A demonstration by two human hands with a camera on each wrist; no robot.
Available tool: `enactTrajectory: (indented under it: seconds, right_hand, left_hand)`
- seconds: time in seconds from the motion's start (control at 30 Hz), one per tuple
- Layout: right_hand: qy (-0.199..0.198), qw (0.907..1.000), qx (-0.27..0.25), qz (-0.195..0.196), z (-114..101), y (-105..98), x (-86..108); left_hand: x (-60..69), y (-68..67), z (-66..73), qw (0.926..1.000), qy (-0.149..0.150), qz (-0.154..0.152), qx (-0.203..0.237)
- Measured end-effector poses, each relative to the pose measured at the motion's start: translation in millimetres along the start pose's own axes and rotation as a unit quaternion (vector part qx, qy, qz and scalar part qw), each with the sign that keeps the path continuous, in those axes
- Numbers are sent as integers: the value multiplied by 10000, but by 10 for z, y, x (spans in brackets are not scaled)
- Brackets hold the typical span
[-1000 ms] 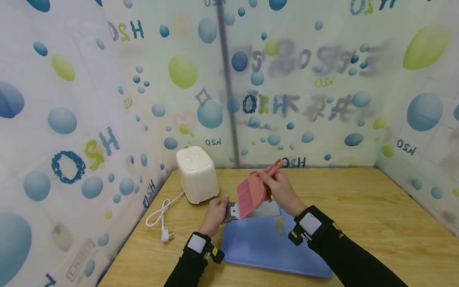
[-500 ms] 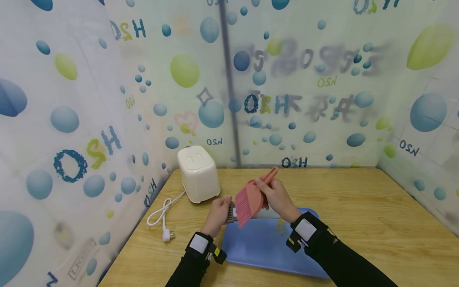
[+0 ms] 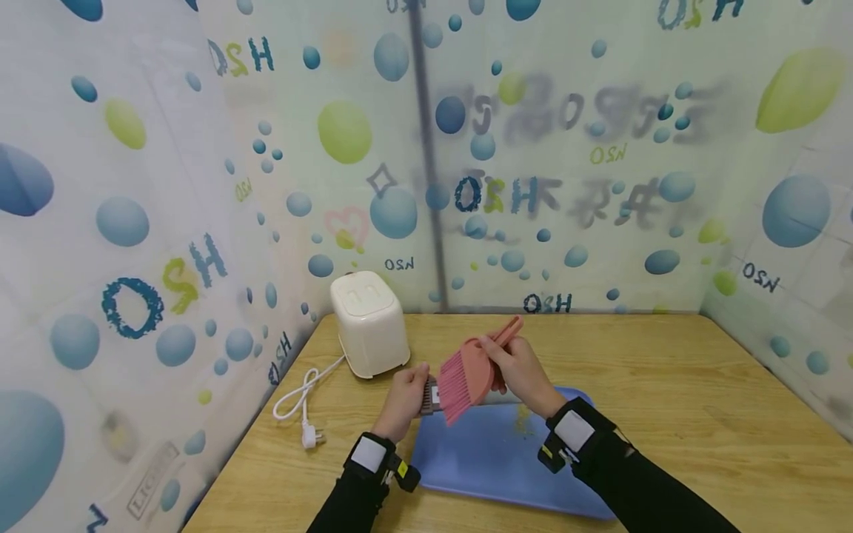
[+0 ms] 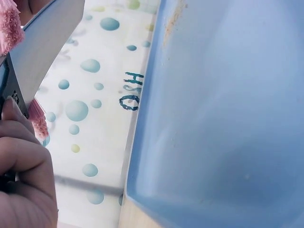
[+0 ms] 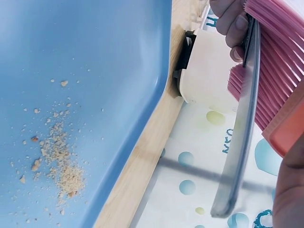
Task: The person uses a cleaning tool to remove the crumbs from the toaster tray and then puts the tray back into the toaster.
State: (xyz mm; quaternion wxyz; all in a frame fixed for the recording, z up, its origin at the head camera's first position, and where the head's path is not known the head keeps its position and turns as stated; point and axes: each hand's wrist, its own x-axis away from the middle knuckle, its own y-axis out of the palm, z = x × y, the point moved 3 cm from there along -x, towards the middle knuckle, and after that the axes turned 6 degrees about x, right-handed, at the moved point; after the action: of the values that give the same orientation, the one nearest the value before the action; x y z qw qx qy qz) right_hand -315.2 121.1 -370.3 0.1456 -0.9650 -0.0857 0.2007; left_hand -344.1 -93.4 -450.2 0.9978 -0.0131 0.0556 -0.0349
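Observation:
In the head view, my left hand (image 3: pixel 402 400) grips the ribbed grey end of a thin flat metal crumb tray (image 3: pixel 503 398). My right hand (image 3: pixel 523 374) holds a coral-pink brush (image 3: pixel 474 370) by its handle, and the bristles lie across the crumb tray near its grey end. Seen from the right wrist, pink bristles (image 5: pixel 278 57) show on both sides of the crumb tray (image 5: pixel 237 156), which stands nearly edge-on. Both are held above a blue tray (image 3: pixel 493 466), where a small heap of tan crumbs (image 5: pixel 66 166) lies scattered.
A cream toaster (image 3: pixel 369 326) stands at the back left of the wooden table (image 3: pixel 640 385). Its white cord (image 3: pixel 300 396) and plug (image 3: pixel 309 435) lie left of my left hand. Patterned curtains (image 3: pixel 566 148) enclose the table's back and sides.
The brush has come down a little over the crumb tray, its bristles now more splayed. The crumb tray has tipped and shows less of its flat face. My left hand has barely shifted.

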Motion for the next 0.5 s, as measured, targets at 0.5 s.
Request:
enactTrajectory:
  seconds: [0.5]
  right_hand:
    - [194, 9996, 0, 192, 99, -163, 47]
  left_hand:
    - [20, 13, 11, 9997, -110, 124, 171]
